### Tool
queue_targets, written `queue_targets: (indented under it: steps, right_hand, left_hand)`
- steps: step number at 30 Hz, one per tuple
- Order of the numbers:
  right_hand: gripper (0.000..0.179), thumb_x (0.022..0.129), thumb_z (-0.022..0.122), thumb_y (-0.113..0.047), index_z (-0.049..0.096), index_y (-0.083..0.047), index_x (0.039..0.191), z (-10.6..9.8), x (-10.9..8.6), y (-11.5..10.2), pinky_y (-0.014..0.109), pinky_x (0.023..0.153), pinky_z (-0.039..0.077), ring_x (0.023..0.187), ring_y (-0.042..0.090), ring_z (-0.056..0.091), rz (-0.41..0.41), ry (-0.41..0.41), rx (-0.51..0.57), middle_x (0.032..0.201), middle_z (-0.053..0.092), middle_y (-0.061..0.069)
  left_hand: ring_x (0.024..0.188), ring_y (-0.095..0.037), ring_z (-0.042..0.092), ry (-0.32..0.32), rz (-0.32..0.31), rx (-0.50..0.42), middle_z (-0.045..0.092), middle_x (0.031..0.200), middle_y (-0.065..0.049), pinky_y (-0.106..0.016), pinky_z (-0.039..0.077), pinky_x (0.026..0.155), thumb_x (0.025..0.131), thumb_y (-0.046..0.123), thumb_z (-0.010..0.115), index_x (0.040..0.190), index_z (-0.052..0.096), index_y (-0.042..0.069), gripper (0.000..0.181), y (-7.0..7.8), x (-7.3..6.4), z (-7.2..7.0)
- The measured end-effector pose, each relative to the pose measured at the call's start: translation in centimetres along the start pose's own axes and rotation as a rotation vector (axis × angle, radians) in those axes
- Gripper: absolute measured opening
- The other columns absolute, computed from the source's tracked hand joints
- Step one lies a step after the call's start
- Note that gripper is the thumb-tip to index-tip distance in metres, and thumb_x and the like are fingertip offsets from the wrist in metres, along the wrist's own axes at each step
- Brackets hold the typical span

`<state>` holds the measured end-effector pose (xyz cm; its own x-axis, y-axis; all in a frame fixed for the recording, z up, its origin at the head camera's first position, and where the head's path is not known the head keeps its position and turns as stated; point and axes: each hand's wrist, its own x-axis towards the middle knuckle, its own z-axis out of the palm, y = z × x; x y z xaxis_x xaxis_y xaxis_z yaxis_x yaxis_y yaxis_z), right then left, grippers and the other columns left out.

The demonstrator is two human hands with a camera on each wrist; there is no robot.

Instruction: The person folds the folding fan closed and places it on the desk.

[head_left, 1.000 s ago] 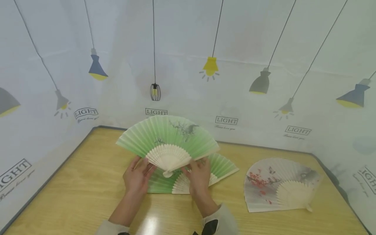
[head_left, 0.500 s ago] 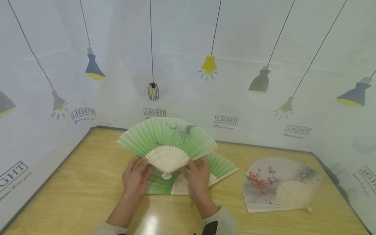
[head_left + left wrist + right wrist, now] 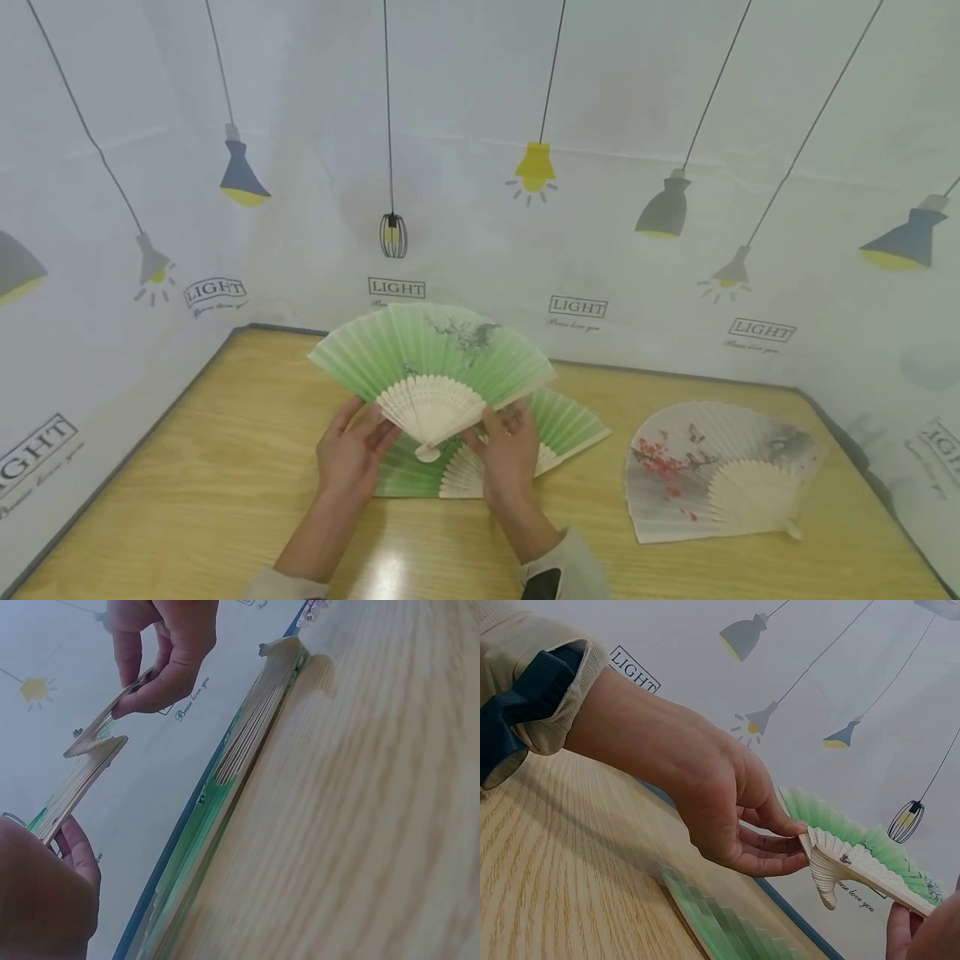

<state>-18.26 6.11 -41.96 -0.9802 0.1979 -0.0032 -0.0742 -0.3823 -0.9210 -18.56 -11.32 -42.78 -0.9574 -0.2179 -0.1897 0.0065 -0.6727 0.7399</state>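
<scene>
An open green folding fan (image 3: 438,350) with a pale ribbed base and a dark branch print is held up off the table, spread wide. My left hand (image 3: 348,454) pinches its left edge stick between thumb and fingers. On the opposite edge, my right hand (image 3: 510,454) pinches the other outer stick, seen closely in the right wrist view beside the fan's pivot end (image 3: 826,881). Below and behind the hands, a second open green fan (image 3: 573,425) lies on the table, partly hidden by the raised fan and my right hand.
To the right, an open grey-white fan (image 3: 667,475) with red blossoms lies on the wooden table (image 3: 187,500). A white wall sheet (image 3: 465,100) printed with hanging lamps stands along the table's back and sides.
The raised fan is slightly lower in the head view than a second ago. Both hands keep their hold, and the two fans on the table stay where they were.
</scene>
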Motion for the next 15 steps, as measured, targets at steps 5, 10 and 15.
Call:
queue_targets:
  steps: [5, 10, 15]
  right_hand:
    - [0.036, 0.1, 0.048, -0.006, 0.041, -0.003, 0.135, -0.17, -0.06, -0.07, 0.039, 0.087, 0.054, 0.098, 0.027, 0.059, 0.005, -0.033, 0.01, 0.116, 0.051, 0.022]
    - [0.033, 0.1, 0.048, -0.006, 0.046, -0.003, 0.132, -0.15, -0.13, -0.28, 0.039, 0.086, 0.055, 0.096, 0.026, 0.06, 0.021, -0.032, -0.009, 0.114, 0.054, 0.021]
    - [0.031, 0.099, 0.048, -0.006, 0.047, 0.0, 0.129, -0.17, -0.14, -0.25, 0.038, 0.085, 0.055, 0.095, 0.027, 0.06, 0.027, -0.026, -0.04, 0.112, 0.053, 0.021]
  left_hand:
    - [0.092, -0.02, 0.066, 0.009, -0.01, 0.004, 0.068, 0.101, -0.004, -0.035, 0.051, 0.093, 0.098, 0.002, 0.05, 0.14, 0.04, 0.004, 0.043, 0.03, -0.1, 0.09]
    - [0.09, -0.021, 0.067, -0.001, -0.004, 0.014, 0.067, 0.099, -0.005, -0.037, 0.051, 0.093, 0.098, 0.0, 0.048, 0.142, 0.036, 0.002, 0.046, 0.12, -0.03, 0.14]
    - [0.086, -0.021, 0.067, -0.019, -0.007, 0.035, 0.066, 0.095, -0.004, -0.037, 0.052, 0.091, 0.098, -0.001, 0.047, 0.139, 0.038, 0.001, 0.042, -0.09, 0.15, 0.08]
